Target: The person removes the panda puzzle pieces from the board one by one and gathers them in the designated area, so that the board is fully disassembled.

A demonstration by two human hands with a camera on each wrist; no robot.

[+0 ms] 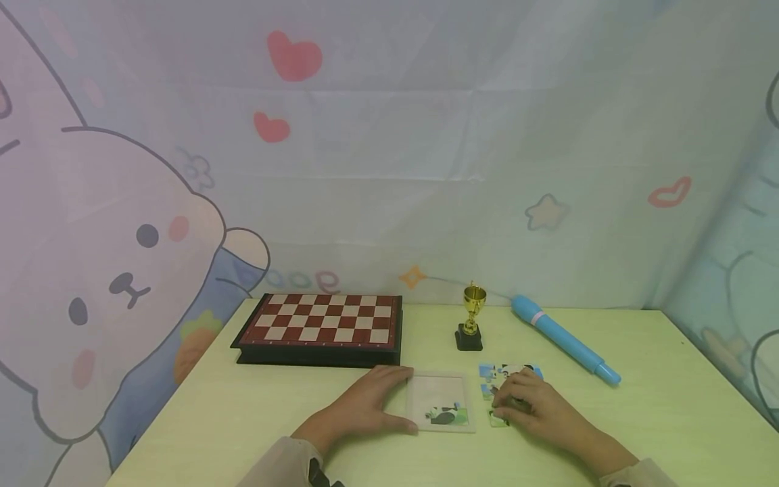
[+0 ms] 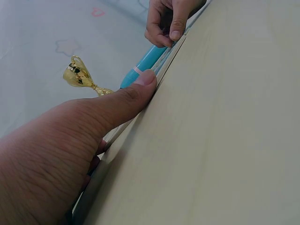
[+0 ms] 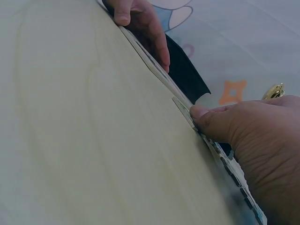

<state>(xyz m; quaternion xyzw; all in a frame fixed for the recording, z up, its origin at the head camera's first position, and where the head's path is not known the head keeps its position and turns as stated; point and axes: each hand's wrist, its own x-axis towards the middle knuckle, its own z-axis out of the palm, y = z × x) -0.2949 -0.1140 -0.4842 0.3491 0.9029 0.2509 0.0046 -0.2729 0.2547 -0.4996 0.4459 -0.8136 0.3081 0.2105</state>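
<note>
A shallow white puzzle frame [image 1: 438, 382] lies flat on the table, with joined green, white and black pieces [image 1: 449, 414] in its lower right part. My left hand [image 1: 368, 406] grips the frame's left end, fingers at the far edge and thumb at the near one; in the left wrist view the thumb [image 2: 146, 78] presses its edge. Right of the frame, my right hand [image 1: 541, 409] pinches a green puzzle piece [image 1: 498, 421], largely covered by the fingers. Several blue, white and black pieces [image 1: 487, 370] lie under and beyond that hand.
A red and white chessboard box [image 1: 328, 321] stands at the back left. Behind the frame is a small gold trophy [image 1: 471, 318] on a black base. A thick blue pen [image 1: 566, 341] lies slantwise at the back right. A printed cloth [image 1: 389, 135] hangs behind the table.
</note>
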